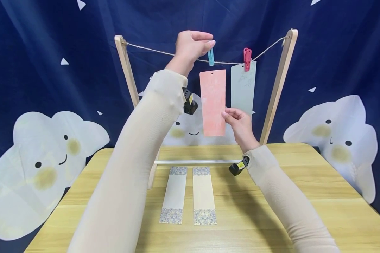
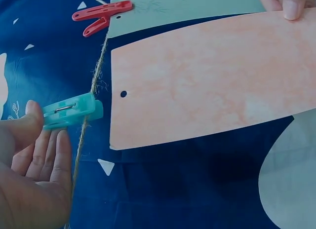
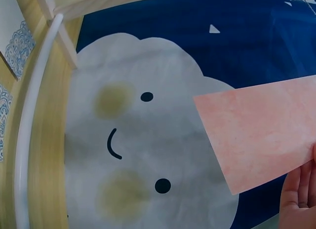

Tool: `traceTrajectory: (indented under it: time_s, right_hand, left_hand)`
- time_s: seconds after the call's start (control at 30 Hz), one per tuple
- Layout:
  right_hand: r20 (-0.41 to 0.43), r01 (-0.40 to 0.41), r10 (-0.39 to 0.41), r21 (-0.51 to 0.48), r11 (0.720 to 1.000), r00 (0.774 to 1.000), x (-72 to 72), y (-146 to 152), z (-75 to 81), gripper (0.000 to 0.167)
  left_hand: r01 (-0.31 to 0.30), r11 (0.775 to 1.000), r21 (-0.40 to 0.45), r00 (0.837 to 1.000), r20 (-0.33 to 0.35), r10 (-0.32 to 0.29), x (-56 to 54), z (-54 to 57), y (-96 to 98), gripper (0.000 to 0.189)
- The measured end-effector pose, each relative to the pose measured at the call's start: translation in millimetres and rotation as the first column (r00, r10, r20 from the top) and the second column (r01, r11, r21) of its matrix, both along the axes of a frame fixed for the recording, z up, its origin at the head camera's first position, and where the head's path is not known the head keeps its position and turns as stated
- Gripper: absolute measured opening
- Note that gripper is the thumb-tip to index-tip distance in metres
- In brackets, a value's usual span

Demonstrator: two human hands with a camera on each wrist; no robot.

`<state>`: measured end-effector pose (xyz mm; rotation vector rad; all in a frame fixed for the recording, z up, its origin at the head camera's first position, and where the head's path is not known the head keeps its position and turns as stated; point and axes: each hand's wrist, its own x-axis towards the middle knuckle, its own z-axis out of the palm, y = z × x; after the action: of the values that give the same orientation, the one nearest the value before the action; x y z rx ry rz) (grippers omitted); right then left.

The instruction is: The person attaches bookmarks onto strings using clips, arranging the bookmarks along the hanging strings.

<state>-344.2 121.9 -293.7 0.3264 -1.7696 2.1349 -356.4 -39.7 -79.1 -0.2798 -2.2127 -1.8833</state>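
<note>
In the head view my left hand (image 1: 193, 47) is raised to the line and pinches a blue-green clothespin (image 1: 211, 57) by its upper end. The left wrist view shows the clothespin's jaws reaching across the twine (image 2: 100, 66). Just below it hangs a pink paper bookmark (image 1: 213, 102), held upright with a small punched hole near its top edge. My right hand (image 1: 240, 126) pinches this bookmark by its right edge, low down. A gap shows between the bookmark's top and the clothespin. To the right, a red clothespin (image 1: 247, 59) clips a pale green bookmark (image 1: 243, 86) to the line.
Two wooden posts (image 1: 278, 88) hold the sagging twine. A white rod (image 1: 196, 162) crosses low between them. On the wooden table (image 1: 272, 218) lie a white patterned bookmark (image 1: 174, 193) and a cream one (image 1: 204, 193). Behind hangs a dark blue cloud-print curtain (image 1: 152, 17).
</note>
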Motion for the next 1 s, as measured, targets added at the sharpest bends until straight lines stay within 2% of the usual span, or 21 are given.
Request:
traceTrajectory:
  time_s: [0.3,0.77,1.0]
  right_hand:
    - [-0.035,0.007,-0.008,-0.024,1.0,0.999,-1.9,-4.5,0.3,0.014]
    - [-0.018,0.015,-0.016,-0.063,0.998,1.0,-1.3,-5.9,3.6,0.011]
    - [-0.02,0.012,-0.014,-0.087,0.996,1.0,-3.9,-7.0,3.4,0.016]
  left_hand:
    - [0.017,0.999,-0.031,0.999,0.04,-0.015,-2.6,-2.1,2.0,0.024]
    - [0.035,0.996,-0.084,0.999,0.041,-0.031,-3.3,-9.6,10.5,0.023]
    - [0.032,0.995,-0.093,0.998,0.054,-0.027,-4.2,-13.1,13.6,0.02]
